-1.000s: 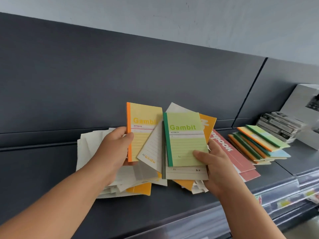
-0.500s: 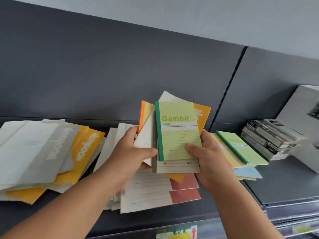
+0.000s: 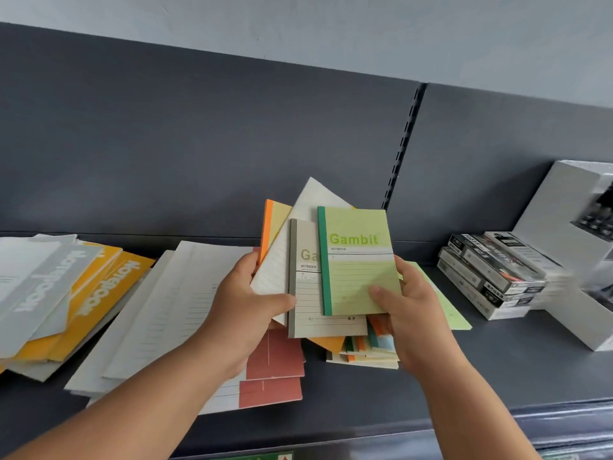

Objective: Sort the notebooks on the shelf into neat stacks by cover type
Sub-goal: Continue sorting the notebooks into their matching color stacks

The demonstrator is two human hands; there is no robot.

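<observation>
Notebooks with white-and-red covers (image 3: pixel 275 363) lie overlapped near the front edge of the shelf (image 3: pixel 497 360), partly under the left forearm. Just above them, the left hand (image 3: pixel 245 307) grips a fan of notebooks, its thumb on the front: a beige Gambit notebook (image 3: pixel 305 293), a white lined notebook (image 3: pixel 308 207) and an orange-spined notebook (image 3: pixel 273 224). The right hand (image 3: pixel 408 307) pinches the green Gambit notebook (image 3: pixel 360 260) at the fan's front, thumb on its cover, above a small coloured stack (image 3: pixel 368 351) on the shelf. Toward the left end sprawls an orange and grey pile (image 3: pixel 83 293). Farther off, near the right end, black boxes (image 3: pixel 491 270) sit stacked beside a white box (image 3: pixel 564 207).
</observation>
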